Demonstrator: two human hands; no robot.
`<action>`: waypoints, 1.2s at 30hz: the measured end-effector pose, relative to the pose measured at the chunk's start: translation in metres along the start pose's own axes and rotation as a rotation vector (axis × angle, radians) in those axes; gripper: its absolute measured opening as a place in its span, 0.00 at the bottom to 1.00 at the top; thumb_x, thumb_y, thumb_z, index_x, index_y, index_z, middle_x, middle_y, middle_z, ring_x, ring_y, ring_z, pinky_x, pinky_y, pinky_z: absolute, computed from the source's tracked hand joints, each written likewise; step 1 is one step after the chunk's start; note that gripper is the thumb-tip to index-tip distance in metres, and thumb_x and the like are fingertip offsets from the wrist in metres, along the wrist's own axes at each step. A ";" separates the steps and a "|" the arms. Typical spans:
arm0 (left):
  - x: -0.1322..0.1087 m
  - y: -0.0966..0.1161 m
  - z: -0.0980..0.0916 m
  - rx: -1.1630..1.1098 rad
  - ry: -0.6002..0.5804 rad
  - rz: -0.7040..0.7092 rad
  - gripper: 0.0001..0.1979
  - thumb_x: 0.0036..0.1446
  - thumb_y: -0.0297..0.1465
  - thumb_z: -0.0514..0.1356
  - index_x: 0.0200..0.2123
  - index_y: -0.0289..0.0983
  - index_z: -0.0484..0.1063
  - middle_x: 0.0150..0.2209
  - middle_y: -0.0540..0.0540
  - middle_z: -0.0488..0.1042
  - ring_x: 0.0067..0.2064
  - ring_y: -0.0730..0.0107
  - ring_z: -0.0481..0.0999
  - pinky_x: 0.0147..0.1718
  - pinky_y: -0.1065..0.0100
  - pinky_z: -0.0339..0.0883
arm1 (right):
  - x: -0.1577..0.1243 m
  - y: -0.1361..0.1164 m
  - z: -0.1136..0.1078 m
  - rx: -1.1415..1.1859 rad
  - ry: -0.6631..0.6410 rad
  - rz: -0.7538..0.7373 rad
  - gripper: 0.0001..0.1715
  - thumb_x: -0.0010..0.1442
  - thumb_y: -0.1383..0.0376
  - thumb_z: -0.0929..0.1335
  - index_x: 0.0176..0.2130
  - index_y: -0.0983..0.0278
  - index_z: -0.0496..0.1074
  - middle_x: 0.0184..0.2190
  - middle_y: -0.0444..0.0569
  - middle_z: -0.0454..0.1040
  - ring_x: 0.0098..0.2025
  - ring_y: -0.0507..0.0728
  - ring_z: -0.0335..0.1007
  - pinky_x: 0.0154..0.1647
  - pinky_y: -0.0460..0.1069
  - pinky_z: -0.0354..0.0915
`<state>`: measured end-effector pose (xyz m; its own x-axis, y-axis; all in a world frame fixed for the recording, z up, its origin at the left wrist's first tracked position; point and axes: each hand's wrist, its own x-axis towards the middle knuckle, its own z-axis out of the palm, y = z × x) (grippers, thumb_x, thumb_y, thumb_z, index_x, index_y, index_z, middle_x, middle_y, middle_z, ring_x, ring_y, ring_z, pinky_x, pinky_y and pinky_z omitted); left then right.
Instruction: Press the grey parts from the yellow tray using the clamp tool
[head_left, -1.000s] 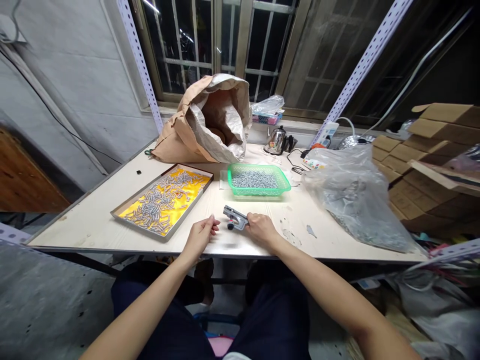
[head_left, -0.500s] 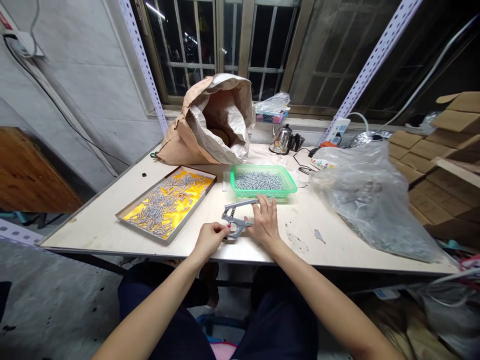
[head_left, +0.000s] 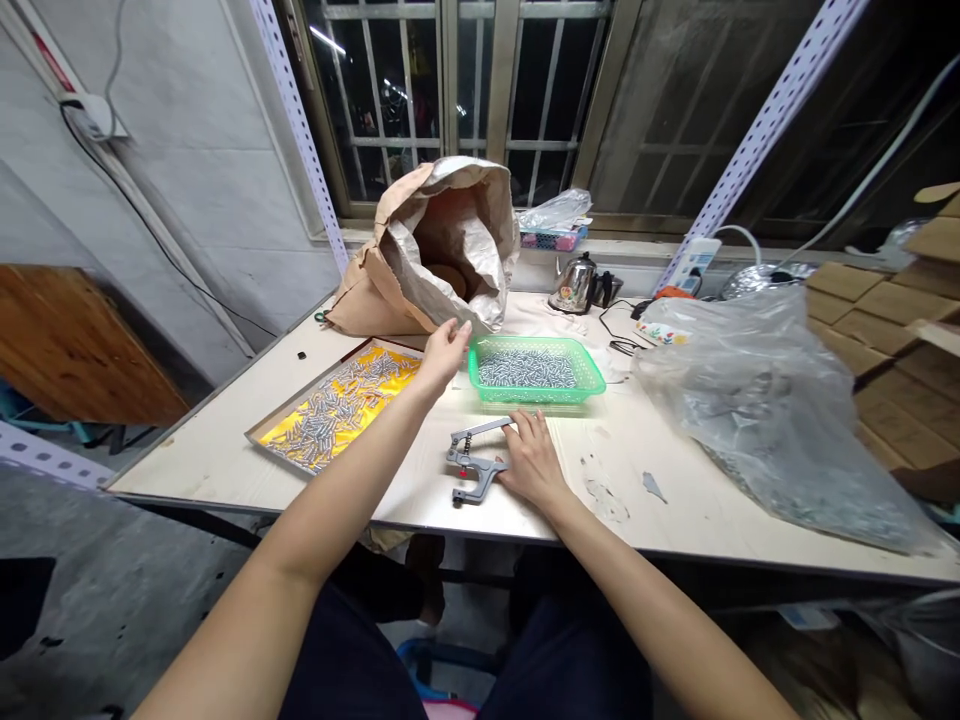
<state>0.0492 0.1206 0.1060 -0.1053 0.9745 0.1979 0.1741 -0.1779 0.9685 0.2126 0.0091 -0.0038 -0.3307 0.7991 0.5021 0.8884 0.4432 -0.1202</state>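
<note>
My right hand (head_left: pixel 532 455) is closed round the handles of a grey pair of snap-fastener pliers (head_left: pixel 480 480), with a spring and a red tip at the jaws. The pliers rest on the table with their jaws apart, pointing left. My left hand (head_left: pixel 447 352) is raised by the left end of a green plastic basket (head_left: pixel 540 397), in front of the paper sack. Its fingertips are pinched together; anything between them is too small to make out. Small metal pins fill the basket. More such pieces lie on yellow cloth in a shallow tray (head_left: pixel 259 437), partly behind my left forearm.
A large open paper sack (head_left: pixel 367 295) stands at the back. Behind the basket is a metal kettle (head_left: pixel 574 285). At the right lie a clear plastic bag (head_left: pixel 750 400) and stacked cardboard boxes (head_left: pixel 862 325). A torn scrap (head_left: pixel 654 487) lies on the table (head_left: pixel 600 440).
My left hand has left the pliers' jaws and moved up and away to the basket's left end. The right hand still holds the pliers. The view has shifted slightly.
</note>
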 end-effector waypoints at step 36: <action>-0.141 -0.060 -0.069 -0.244 -0.130 -0.499 0.09 0.51 0.32 0.62 0.33 0.33 0.68 0.22 0.49 0.72 0.23 0.69 0.76 0.25 0.69 0.71 | -0.001 -0.005 0.003 -0.057 0.131 0.034 0.24 0.52 0.66 0.65 0.49 0.71 0.65 0.57 0.63 0.62 0.63 0.65 0.48 0.65 0.65 0.39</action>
<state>-0.0137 -0.0151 0.0301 0.0070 0.9546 -0.2977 -0.0982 0.2969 0.9498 0.2080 0.0075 -0.0062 -0.2593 0.7516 0.6066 0.9162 0.3901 -0.0917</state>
